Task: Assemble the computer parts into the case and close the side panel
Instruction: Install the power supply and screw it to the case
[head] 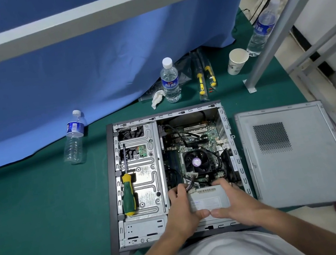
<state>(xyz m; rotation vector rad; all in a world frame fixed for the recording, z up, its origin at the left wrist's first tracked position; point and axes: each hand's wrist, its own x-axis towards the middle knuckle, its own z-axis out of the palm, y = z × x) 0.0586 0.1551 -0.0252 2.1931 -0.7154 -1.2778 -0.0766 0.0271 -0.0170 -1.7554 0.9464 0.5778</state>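
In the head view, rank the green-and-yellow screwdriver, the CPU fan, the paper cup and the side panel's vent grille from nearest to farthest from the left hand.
1. CPU fan, just beyond the left hand, inside the case.
2. Green-and-yellow screwdriver, to its left, lying on the drive cage.
3. Vent grille, off to the right on the detached side panel.
4. Paper cup, far back right on the green mat.

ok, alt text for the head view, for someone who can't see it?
Both hands, left hand and right hand, grip a grey power supply in the near corner of an open case lying on a green mat. A screwdriver rests on the drive cage; the side panel lies to the right.
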